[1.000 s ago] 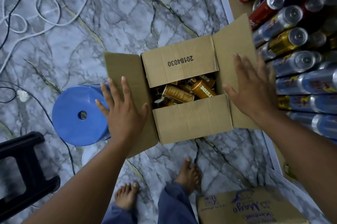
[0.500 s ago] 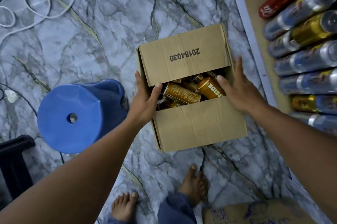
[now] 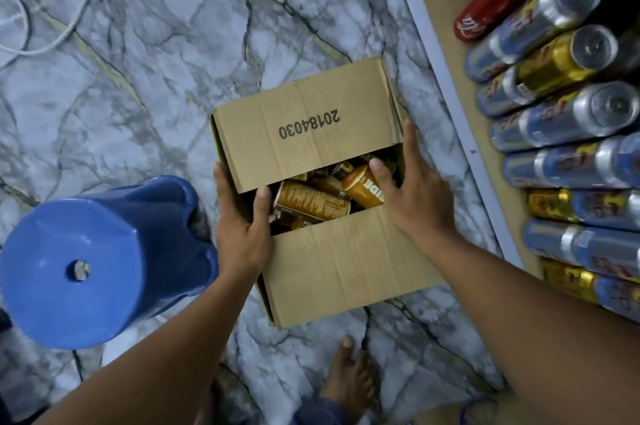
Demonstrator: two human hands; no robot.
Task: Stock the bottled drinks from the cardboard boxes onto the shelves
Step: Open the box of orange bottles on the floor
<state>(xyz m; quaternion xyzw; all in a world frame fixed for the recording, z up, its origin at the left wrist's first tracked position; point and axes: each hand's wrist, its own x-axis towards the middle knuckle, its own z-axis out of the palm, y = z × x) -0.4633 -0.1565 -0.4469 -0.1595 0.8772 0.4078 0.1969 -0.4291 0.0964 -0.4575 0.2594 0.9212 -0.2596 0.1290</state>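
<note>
A brown cardboard box (image 3: 332,268) marked 20184030 sits on the marble floor, its two long flaps partly folded in with a gap between them. Through the gap show several orange-brown drink cans (image 3: 311,204) lying loose. My left hand (image 3: 242,227) grips the box's left wall, thumb hooked inside the opening. My right hand (image 3: 412,192) grips the right wall, thumb inside and touching an orange can (image 3: 360,184). The shelf (image 3: 446,54) on the right carries rows of red, silver-blue and gold cans (image 3: 554,57).
A blue plastic stool (image 3: 97,262) stands right beside the box on its left. White cable (image 3: 52,40) loops on the floor at the upper left. My bare foot (image 3: 349,383) is just below the box. Another carton's edge shows at the bottom right.
The side flaps were spread flat with my palms on them; now they are folded down and both hands have moved in and gripped the box's side walls. The view has drawn closer.
</note>
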